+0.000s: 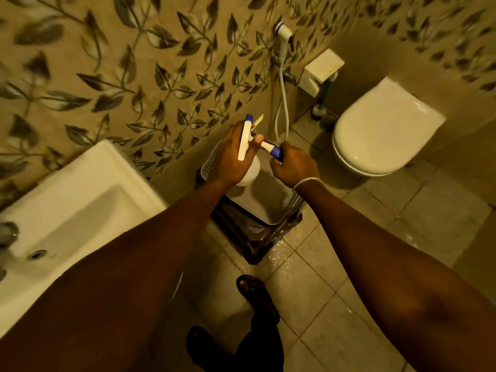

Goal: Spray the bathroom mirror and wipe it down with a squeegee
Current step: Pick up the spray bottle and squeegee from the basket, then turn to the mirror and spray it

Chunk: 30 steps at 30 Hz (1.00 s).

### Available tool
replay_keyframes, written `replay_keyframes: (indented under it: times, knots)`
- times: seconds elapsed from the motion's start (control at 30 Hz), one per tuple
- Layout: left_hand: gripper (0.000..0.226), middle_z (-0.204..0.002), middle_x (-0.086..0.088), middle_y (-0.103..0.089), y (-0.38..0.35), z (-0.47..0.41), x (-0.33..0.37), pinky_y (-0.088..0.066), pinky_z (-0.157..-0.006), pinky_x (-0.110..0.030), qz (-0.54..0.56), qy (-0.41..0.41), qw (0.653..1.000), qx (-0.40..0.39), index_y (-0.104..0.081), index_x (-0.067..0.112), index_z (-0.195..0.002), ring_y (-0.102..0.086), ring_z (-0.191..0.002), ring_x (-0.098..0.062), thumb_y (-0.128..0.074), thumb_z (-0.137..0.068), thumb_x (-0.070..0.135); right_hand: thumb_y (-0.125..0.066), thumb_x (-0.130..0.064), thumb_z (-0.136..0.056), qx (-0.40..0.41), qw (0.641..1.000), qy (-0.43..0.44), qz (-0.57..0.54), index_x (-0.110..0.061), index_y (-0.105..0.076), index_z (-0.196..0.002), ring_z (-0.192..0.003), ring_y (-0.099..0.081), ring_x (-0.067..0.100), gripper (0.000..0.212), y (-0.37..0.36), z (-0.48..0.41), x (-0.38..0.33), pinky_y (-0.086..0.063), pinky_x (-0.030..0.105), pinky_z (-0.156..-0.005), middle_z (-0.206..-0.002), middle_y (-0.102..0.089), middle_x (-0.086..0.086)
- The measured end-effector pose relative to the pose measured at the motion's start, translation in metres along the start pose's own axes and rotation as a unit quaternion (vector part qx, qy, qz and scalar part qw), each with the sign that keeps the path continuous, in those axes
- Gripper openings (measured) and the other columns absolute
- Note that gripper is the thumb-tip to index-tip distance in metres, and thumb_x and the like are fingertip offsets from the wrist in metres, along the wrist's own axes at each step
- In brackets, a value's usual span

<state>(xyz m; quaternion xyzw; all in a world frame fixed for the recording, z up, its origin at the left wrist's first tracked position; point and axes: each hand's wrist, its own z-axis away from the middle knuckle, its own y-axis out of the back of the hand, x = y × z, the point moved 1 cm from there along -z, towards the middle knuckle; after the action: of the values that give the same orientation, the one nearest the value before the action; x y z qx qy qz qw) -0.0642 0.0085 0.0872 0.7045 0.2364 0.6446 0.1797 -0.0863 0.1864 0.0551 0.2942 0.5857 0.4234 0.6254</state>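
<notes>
Hands (233,157) closed around bottle (248,173), squeegee (269,149)

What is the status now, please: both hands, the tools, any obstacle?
Left hand shut on spray bottle. Right hand shut on squeegee handle. Both over white basket. Mirror not in view; nothing blocking.

Hemmed in left by the washbasin (88,183) and leaf-patterned wall (134,76), below by the white basket (264,200) on its dark stool (249,237); open tiled floor (389,224) rightward before the toilet (381,130).
</notes>
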Motion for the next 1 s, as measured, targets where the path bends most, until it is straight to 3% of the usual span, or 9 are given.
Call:
replay_keyframes:
  times: [0.07, 0.17, 0.23, 0.4, 0.5, 0.67, 0.77, 0.9, 1.0]
  knots:
    - [0.046, -0.114, -0.003, -0.065, 0.022, -0.002, 0.017, -0.042, -0.078, -0.008, -0.005, -0.007, 1.0, 0.019, -0.056, 0.013, -0.128, -0.061, -0.098, -0.01, -0.056, -0.099, 0.049, -0.059, -0.046, -0.088, 0.013, 1.0, -0.001, -0.017, -0.023, -0.058, -0.099, -0.069, -0.06, 0.022, 0.026, 0.021, 0.004, -0.016, -0.049, 0.03, -0.06, -0.081, -0.063, 0.001]
    - [0.044, -0.114, -0.007, -0.065, 0.058, -0.002, 0.048, -0.05, -0.085, -0.024, -0.009, -0.034, 0.998, 0.052, -0.056, 0.012, -0.125, -0.061, -0.1, -0.014, -0.055, -0.099, 0.048, -0.057, -0.051, -0.091, 0.048, 0.997, 0.004, -0.054, -0.028, -0.053, -0.092, -0.059, -0.049, 0.009, 0.024, 0.056, 0.017, -0.042, -0.032, 0.022, -0.051, -0.07, -0.052, -0.007]
    - [0.039, -0.112, -0.007, -0.065, 0.082, -0.002, 0.068, -0.051, -0.087, -0.028, -0.011, -0.042, 0.996, 0.077, -0.056, 0.015, -0.121, -0.061, -0.099, -0.013, -0.056, -0.099, 0.047, -0.053, -0.051, -0.096, 0.064, 0.995, 0.006, -0.074, -0.025, -0.056, -0.093, -0.06, -0.05, 0.014, 0.027, 0.076, 0.023, -0.059, -0.028, 0.022, -0.05, -0.072, -0.055, -0.003]
    - [0.034, -0.102, 0.001, -0.065, 0.145, -0.001, 0.117, -0.046, -0.079, -0.015, 0.004, -0.061, 0.99, 0.126, -0.056, 0.02, -0.116, -0.059, -0.089, -0.004, -0.055, -0.099, 0.05, -0.043, -0.045, -0.106, 0.101, 0.987, 0.015, -0.126, -0.014, -0.066, -0.106, -0.066, -0.048, 0.016, 0.038, 0.128, 0.036, -0.103, -0.027, 0.026, -0.052, -0.081, -0.055, 0.0]
    - [0.03, -0.088, 0.012, -0.058, 0.186, 0.004, 0.149, -0.041, -0.072, -0.006, 0.007, -0.088, 0.983, 0.161, -0.056, 0.022, -0.104, -0.059, -0.083, 0.003, -0.053, -0.099, 0.051, -0.042, -0.042, -0.107, 0.116, 0.981, 0.023, -0.154, -0.012, -0.064, -0.112, -0.076, -0.051, 0.02, 0.038, 0.157, 0.045, -0.133, -0.037, 0.032, -0.065, -0.088, -0.058, 0.003]
    - [0.035, -0.093, 0.002, -0.062, 0.255, 0.012, 0.191, -0.042, -0.072, -0.011, 0.001, -0.117, 0.971, 0.209, -0.06, 0.015, -0.106, -0.059, -0.084, -0.008, -0.053, -0.101, 0.049, -0.04, -0.042, -0.108, 0.13, 0.969, 0.07, -0.197, -0.015, -0.058, -0.117, -0.076, -0.06, 0.023, 0.034, 0.193, 0.063, -0.189, -0.045, 0.034, -0.065, -0.089, -0.064, 0.004]
    - [0.036, -0.093, 0.008, -0.064, 0.296, 0.021, 0.213, -0.044, -0.072, -0.012, 0.001, -0.133, 0.961, 0.244, -0.058, 0.021, -0.105, -0.059, -0.084, -0.003, -0.051, -0.099, 0.055, -0.042, -0.039, -0.108, 0.143, 0.955, 0.111, -0.233, -0.012, -0.058, -0.112, -0.074, -0.062, 0.028, 0.031, 0.212, 0.076, -0.224, -0.049, 0.04, -0.065, -0.084, -0.063, 0.007]
    - [0.034, -0.095, -0.002, -0.068, 0.351, 0.035, 0.236, -0.05, -0.075, -0.019, 0.007, -0.148, 0.948, 0.281, -0.059, 0.017, -0.103, -0.064, -0.086, -0.011, -0.052, -0.098, 0.05, -0.042, -0.034, -0.109, 0.178, 0.937, 0.168, -0.25, -0.012, -0.055, -0.11, -0.058, -0.053, 0.015, 0.026, 0.235, 0.092, -0.276, -0.036, 0.03, -0.05, -0.071, -0.055, -0.001]
    - [0.026, -0.093, -0.001, -0.067, 0.395, 0.049, 0.252, -0.043, -0.071, -0.004, 0.006, -0.161, 0.936, 0.314, -0.059, 0.018, -0.099, -0.062, -0.082, -0.002, -0.056, -0.1, 0.044, -0.043, -0.03, -0.11, 0.204, 0.917, 0.21, -0.27, -0.014, -0.055, -0.108, -0.056, -0.049, 0.011, 0.02, 0.252, 0.105, -0.317, -0.033, 0.029, -0.051, -0.068, -0.051, -0.007]
